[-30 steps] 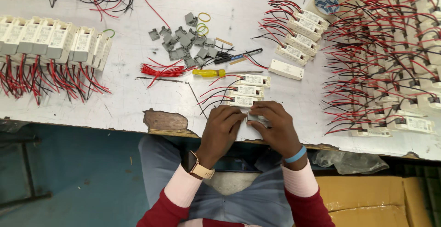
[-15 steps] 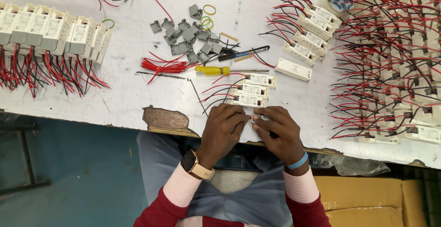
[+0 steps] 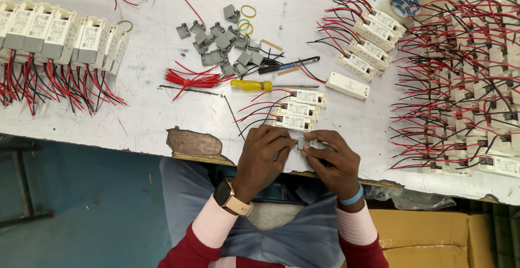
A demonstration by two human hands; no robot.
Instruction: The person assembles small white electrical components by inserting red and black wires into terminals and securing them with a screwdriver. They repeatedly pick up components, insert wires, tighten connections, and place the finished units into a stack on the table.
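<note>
- Pinched between both hands at the near edge of the tabletop (image 3: 162, 121), at 6 o'clock in the view, a small grey-white module (image 3: 310, 145) is held.
- The left hand (image 3: 264, 154) is curled over the module's left end, its grip closed on it; a watch is worn on that wrist.
- The right hand (image 3: 335, 162) is clamped on the module's right end, fingers folded tight; a blue band is seen at the wrist.
- Just beyond the hands, at 12 o'clock from them, three white wired modules (image 3: 297, 110) are stacked in a row.
- Further up, a yellow-handled screwdriver (image 3: 252, 85) is laid flat, with a bundle of red wires (image 3: 192, 78) at its 9 o'clock.
- Grey plastic caps (image 3: 222, 48) are scattered at 11 o'clock.
</note>
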